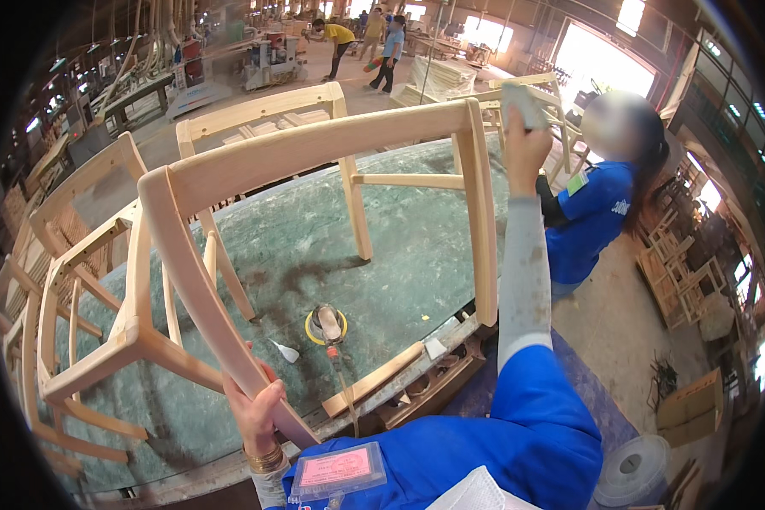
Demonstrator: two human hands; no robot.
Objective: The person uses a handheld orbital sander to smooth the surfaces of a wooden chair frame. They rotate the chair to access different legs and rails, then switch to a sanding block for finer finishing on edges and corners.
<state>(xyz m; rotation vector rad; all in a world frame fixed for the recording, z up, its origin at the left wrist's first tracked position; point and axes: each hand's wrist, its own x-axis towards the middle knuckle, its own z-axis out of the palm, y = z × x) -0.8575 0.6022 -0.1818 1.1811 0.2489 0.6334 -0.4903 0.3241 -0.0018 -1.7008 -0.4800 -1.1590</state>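
A pale wooden chair frame [314, 146] stands tilted over the green-topped table [399, 225] right in front of me. My left hand [257, 406] wraps round the lower end of its curved near post. Raised at the far right corner of the frame, my right hand [527, 151] grips a grey-green pad [524, 105]; I cannot make out whether the pad touches the wood. On the tabletop lies a round hand sander [325, 325] with a yellow rim and a hose running toward me. Beside it is a small white teardrop-shaped thing [286, 350].
More unfinished chair frames [132, 327] crowd the table's left side. A loose wooden strip [374, 380] lies along the near edge. Close on my right stands a co-worker in a blue shirt [599, 204]. A lidded white bucket [631, 469] sits on the floor at lower right.
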